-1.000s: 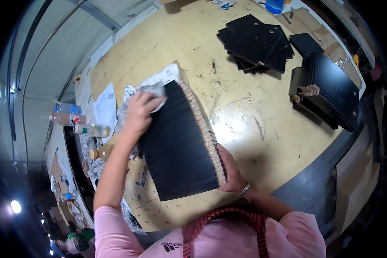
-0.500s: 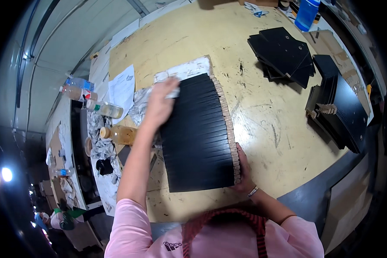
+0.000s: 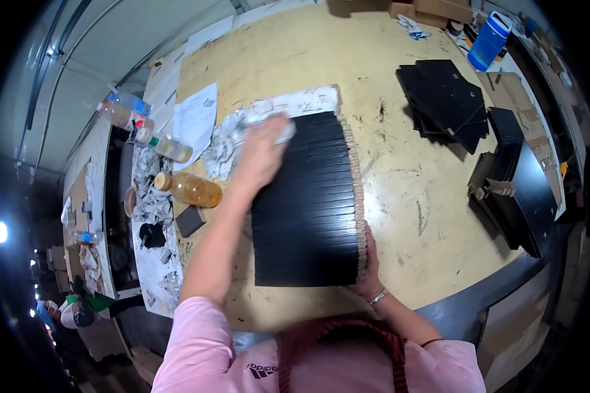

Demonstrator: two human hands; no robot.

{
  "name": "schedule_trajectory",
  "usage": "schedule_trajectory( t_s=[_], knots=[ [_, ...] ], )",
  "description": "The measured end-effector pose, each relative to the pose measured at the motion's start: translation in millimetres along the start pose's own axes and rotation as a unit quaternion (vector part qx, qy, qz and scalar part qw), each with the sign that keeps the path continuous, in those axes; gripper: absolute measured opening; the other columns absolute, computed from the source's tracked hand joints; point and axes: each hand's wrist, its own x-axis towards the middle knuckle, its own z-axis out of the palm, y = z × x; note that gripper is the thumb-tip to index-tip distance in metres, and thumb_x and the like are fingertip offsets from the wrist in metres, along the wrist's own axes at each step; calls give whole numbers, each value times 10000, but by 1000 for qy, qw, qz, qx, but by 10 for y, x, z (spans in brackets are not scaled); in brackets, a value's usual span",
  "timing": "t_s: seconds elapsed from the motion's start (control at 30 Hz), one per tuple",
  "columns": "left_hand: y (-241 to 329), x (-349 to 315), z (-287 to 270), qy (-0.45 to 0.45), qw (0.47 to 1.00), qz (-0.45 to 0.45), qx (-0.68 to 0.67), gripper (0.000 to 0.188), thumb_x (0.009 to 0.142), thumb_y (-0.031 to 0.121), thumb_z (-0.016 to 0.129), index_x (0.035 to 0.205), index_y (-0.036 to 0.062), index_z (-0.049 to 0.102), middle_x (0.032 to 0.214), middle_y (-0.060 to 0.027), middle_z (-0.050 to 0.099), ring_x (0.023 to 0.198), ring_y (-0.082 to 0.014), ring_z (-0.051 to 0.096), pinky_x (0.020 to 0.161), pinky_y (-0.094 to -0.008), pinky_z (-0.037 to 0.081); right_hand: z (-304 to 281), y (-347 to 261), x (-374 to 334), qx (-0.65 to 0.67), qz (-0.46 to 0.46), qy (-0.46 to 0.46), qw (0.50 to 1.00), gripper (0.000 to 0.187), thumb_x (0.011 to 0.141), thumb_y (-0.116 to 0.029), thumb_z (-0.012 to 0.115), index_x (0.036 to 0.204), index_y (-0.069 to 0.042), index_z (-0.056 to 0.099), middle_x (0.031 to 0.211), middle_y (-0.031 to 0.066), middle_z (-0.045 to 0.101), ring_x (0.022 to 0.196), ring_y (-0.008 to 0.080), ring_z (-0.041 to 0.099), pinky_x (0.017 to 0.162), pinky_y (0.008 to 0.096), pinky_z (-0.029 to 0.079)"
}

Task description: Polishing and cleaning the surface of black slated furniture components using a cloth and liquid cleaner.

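L hand (image 3: 262, 157) + R hand (image 3: 370, 267) = 2, approx. 11 & 4–5 o'clk. Blk boards, 3 grps: ctr. stack (image 3: 308, 209), fanned pile (image 3: 442, 98) at 2, RH grp (image 3: 530, 196) at 3; indiv. pcs. too tight to count. See-thru bottles (image 3: 198, 191): 4, approx. 9–10. Blue bottle (image 3: 488, 46): 1, approx. 2. Paper sheet (image 3: 193, 119): 1, approx. 10.

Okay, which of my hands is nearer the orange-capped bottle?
Left. Your left hand is right of the orange-capped bottle, at the black stack's upper left; your right hand is farther off, across the stack, at its lower right edge.
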Motion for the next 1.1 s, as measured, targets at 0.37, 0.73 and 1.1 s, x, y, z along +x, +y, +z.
schedule_trajectory(
  t_s=[0.37,0.73,1.1],
  knots=[
    [139,35,-18,-8,1000,19,-17,467,959,164,563,1378,-27,485,1446,-234,490,1385,-369,426,1142,-504,307,-91,-124,61,-8,3,-12,1000,1091,712,-262,856,1564,-42,210,1577,255,290,1445,416,327,1181,480,278],
    [-206,-188,-40,24,999,11,-35,427,1002,182,474,1374,-26,509,1439,-237,500,1378,-376,429,1174,-439,299,-40,-125,103,-29,-7,-10,1000,1121,706,-311,870,1546,15,202,1572,275,282,1450,416,311,1186,470,268],
    [-564,-1047,-344,-44,922,-291,-252,397,1032,265,466,1257,-24,618,1216,-183,674,1099,-246,640,977,-315,456,44,-85,27,-13,67,-15,998,1243,621,-285,922,1532,76,158,1484,233,391,1370,340,416,1160,413,321]
  ],
)
